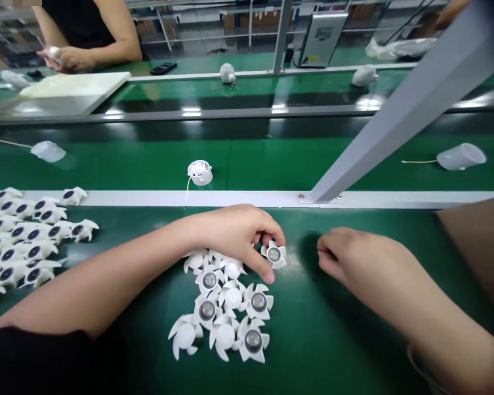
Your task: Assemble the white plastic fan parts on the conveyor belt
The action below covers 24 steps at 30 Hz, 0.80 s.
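Note:
My left hand (247, 236) reaches across from the left, its thumb and fingers closed around the edge of a small white fan wheel (274, 254) whose round metal-lined hub faces up. Below it on the green bench lies a cluster of similar fan wheels (233, 299), some with the hub opening up and others showing a smooth white cap. To the right, my right hand (354, 255) hovers over the bench with thumb and fingers pinched together. What its fingers hold, if anything, is hidden.
Rows of fan wheels with dark centres (33, 235) fill the left side. Beyond a white rail (239, 198), a conveyor carries a white round housing (200, 173) and a cylindrical one (461, 157). A slanted metal post (395, 115) rises at right, near a cardboard box (481, 247). A co-worker (86, 33) sits opposite.

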Each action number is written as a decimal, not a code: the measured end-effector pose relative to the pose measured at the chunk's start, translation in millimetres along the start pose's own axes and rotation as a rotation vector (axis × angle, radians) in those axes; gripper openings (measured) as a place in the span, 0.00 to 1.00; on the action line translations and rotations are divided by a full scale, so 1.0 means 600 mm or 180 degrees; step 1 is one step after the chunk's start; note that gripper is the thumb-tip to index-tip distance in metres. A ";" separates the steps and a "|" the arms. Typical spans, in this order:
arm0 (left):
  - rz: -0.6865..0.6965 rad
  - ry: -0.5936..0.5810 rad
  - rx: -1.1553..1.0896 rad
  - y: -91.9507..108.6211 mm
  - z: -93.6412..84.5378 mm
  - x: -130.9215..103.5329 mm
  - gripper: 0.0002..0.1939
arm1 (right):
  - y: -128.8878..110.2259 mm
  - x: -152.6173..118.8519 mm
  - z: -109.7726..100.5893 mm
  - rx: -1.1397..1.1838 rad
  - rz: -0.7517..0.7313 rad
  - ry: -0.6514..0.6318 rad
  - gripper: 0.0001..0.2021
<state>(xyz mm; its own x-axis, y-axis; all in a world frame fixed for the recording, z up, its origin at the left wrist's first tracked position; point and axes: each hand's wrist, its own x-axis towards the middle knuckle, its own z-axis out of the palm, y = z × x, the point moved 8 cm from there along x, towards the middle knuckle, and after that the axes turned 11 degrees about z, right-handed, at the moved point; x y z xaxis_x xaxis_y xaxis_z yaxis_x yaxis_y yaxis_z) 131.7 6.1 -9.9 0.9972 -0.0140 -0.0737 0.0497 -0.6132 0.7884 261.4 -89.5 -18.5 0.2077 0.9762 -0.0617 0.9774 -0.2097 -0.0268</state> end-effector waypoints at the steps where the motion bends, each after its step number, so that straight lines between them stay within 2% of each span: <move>1: 0.0060 -0.0041 -0.0092 -0.003 -0.001 0.000 0.26 | 0.000 0.000 -0.005 0.0205 -0.0067 0.0067 0.08; 5: 0.0226 0.0127 -0.0219 -0.018 -0.007 0.005 0.20 | -0.022 0.001 -0.032 0.1526 -0.0320 0.0056 0.05; 8: 0.0294 0.0234 -0.0165 -0.020 -0.006 0.009 0.18 | -0.056 -0.002 -0.041 0.2019 -0.0490 0.0017 0.06; 13: 0.0329 0.0322 -0.0146 -0.016 -0.007 0.008 0.15 | -0.092 -0.008 -0.025 0.1603 -0.0779 0.0193 0.05; 18: 0.0279 0.0298 -0.0071 -0.021 -0.006 0.009 0.15 | -0.100 -0.007 -0.016 0.1324 -0.0914 0.0301 0.05; 24: 0.0251 0.0283 -0.0123 -0.027 -0.003 0.013 0.17 | -0.107 -0.009 -0.025 0.1215 -0.0944 0.0429 0.06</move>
<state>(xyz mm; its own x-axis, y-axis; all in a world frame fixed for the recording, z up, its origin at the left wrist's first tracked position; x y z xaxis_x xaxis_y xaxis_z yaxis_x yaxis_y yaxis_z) 138.6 17.5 -22.2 0.9990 0.0103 0.0425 -0.0286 -0.5821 0.8126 198.2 -80.2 -1.7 -0.0490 0.9900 0.1326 0.9163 0.0974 -0.3885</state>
